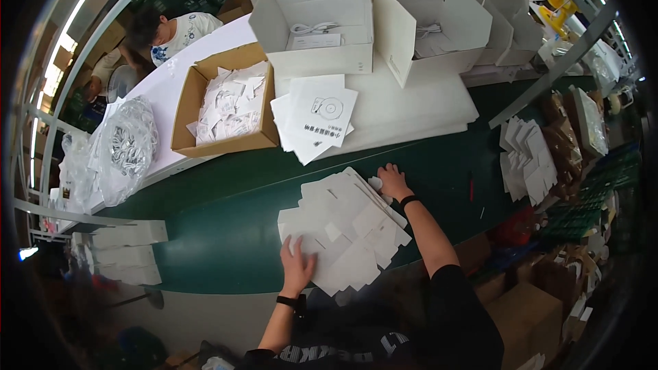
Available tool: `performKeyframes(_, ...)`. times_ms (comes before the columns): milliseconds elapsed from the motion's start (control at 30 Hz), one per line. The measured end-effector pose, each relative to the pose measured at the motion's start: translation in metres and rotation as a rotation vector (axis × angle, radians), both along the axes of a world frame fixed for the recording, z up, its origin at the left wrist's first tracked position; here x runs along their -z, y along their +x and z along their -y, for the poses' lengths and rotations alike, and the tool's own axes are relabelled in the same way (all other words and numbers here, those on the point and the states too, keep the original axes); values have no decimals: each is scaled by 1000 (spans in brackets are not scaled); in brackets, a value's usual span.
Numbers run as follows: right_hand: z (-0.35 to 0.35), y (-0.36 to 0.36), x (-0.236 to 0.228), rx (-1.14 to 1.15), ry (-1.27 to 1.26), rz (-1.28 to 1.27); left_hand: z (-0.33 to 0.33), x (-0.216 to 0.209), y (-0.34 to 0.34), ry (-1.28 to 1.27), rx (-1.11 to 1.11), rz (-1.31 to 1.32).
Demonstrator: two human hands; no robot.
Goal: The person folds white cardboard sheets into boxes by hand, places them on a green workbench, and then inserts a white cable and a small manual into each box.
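Observation:
A loose pile of flat white folded cartons (343,226) lies fanned out on the green table in front of me. My left hand (297,267) rests on the pile's near left edge, fingers spread and holding nothing. At the far right corner of the pile is my right hand (393,182), its fingers stretched apart on the table. A small white piece (375,183) sits beside that hand's thumb, partly hidden, so I cannot tell whether it belongs to the pile. Beyond the pile lie several printed white leaflets (322,113).
A brown carton (267,113) full of small white papers stands at the far left, near a plastic bag (127,147) of shiny items. Open white boxes (322,58) stand behind. Folded white cartons (531,164) and a red pen (471,186) lie right. A person (181,34) sits beyond.

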State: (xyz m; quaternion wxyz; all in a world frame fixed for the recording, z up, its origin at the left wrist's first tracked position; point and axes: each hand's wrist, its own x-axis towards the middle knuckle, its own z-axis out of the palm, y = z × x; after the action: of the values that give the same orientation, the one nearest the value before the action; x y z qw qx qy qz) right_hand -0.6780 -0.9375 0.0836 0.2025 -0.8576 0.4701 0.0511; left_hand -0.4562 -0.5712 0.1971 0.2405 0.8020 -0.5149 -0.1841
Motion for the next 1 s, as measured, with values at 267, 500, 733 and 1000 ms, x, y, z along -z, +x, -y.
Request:
performKeyframes(267,-53,-49,8,550,17,487,-59,49,26,1,-127,-263)
performKeyframes(500,-96,-60,-254,720,-431,1277,-80,98,20,97,-354,-631)
performKeyframes(733,-60,54,-460,262,-198,1323,-78,97,24,124,-363,-427)
performKeyframes(1000,-195,60,-349,38,-163,697,-63,137,25,59,-342,-616)
